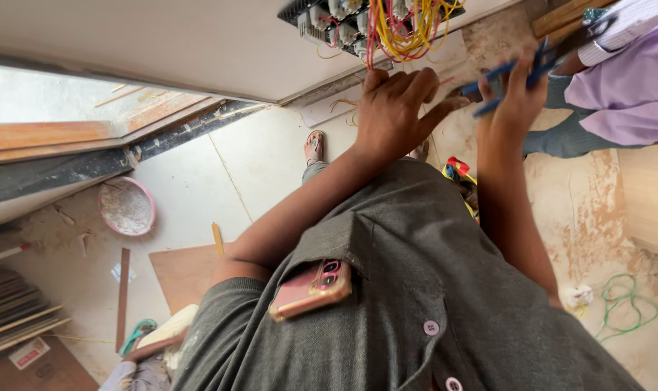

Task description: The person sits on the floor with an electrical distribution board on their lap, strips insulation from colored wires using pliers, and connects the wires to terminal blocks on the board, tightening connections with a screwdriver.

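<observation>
Two hands work: left (398,108) touches wires (405,29), right (513,94) clutches blue-handled pliers (510,72).

Pale tiled floor (199,174), dusty; pink basin (126,206), plywood sheet (184,271), green wire (626,300); daylight.

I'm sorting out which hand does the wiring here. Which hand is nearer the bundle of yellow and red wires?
Left. The left hand reaches up just under the wire bundle, fingertips at the hanging strands. The right hand is off to the side, holding blue-handled pliers.
</observation>
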